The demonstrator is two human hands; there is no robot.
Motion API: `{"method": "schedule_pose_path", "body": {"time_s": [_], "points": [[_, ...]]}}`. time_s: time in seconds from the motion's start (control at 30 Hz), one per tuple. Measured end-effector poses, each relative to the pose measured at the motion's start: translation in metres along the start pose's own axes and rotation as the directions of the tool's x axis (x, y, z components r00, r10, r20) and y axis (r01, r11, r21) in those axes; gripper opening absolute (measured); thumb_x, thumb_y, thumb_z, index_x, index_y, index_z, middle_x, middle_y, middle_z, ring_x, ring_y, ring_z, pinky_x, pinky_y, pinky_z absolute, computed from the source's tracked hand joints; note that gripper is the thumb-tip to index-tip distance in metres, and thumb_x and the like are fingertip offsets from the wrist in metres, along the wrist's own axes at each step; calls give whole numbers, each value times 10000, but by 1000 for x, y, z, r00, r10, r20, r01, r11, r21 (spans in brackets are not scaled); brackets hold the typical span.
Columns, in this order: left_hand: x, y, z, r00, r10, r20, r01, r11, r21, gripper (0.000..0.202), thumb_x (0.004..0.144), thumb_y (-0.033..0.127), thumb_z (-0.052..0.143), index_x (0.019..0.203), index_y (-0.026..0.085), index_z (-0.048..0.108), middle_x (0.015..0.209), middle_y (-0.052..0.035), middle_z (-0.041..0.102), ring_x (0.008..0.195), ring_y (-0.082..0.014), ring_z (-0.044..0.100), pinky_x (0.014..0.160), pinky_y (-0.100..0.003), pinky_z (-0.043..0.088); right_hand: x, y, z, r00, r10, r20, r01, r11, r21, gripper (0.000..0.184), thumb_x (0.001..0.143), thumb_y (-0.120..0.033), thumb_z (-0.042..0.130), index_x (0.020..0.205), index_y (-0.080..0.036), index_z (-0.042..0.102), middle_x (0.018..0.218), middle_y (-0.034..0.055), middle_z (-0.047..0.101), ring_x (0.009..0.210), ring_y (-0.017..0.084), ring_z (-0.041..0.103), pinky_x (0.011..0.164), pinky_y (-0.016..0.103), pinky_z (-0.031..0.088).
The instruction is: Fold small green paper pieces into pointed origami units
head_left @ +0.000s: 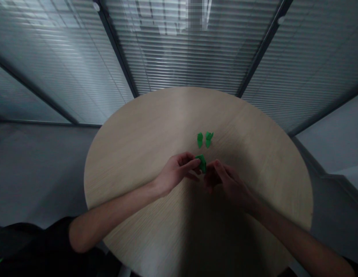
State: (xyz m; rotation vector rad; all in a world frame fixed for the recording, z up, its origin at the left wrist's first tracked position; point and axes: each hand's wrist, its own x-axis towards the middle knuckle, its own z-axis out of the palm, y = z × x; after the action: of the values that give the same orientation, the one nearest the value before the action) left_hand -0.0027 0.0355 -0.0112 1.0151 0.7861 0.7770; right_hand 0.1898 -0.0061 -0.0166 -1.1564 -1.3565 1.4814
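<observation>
My left hand [179,171] pinches a small green folded piece [202,163] between thumb and fingers, just above the table. Close to that piece's right edge is my right hand [226,182], with curved fingers and the thumb raised; no object shows in it. Whether its fingertips touch the green piece, I cannot tell. Just beyond the hands lie two more small green pieces, a narrow one [199,140] on the left and one with a forked top [208,139] on the right. Their material is too small to make out.
The round wooden table [132,146] has a pale grain, and shadow falls over its near right part. Behind it stand glass panels with blinds [190,65] between dark frames. Grey floor [52,165] shows on the left.
</observation>
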Motion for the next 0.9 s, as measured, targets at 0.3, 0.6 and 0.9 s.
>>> {"method": "schedule_pose_path", "body": {"time_s": [0.3,0.6,0.9], "points": [[-3,1,2,999,21,35,-24,995,92,375,824,431,802,928,147,580,853,-42,678,781,-172,678,659,-289,573,-1,0,0,992,-62,-113,50,993,-108,367,917,-540,690,885,-176,661,674,-6,636,547,110,582,504,224,484],[-7,-1,4,990,92,109,-127,912,390,287,901,406,729,983,133,703,899,-51,694,748,-133,625,641,-237,469,2,-1,-4,945,-205,-255,164,972,-171,287,914,-480,694,890,-200,638,711,2,668,574,127,630,543,250,547],[-6,-2,4,992,112,66,-126,950,287,287,887,369,747,1013,113,713,856,-62,719,699,-136,666,615,-237,553,-1,-2,-2,965,-171,-201,159,984,-76,286,853,-385,787,1035,-205,658,820,8,711,627,133,672,552,252,586]]}}
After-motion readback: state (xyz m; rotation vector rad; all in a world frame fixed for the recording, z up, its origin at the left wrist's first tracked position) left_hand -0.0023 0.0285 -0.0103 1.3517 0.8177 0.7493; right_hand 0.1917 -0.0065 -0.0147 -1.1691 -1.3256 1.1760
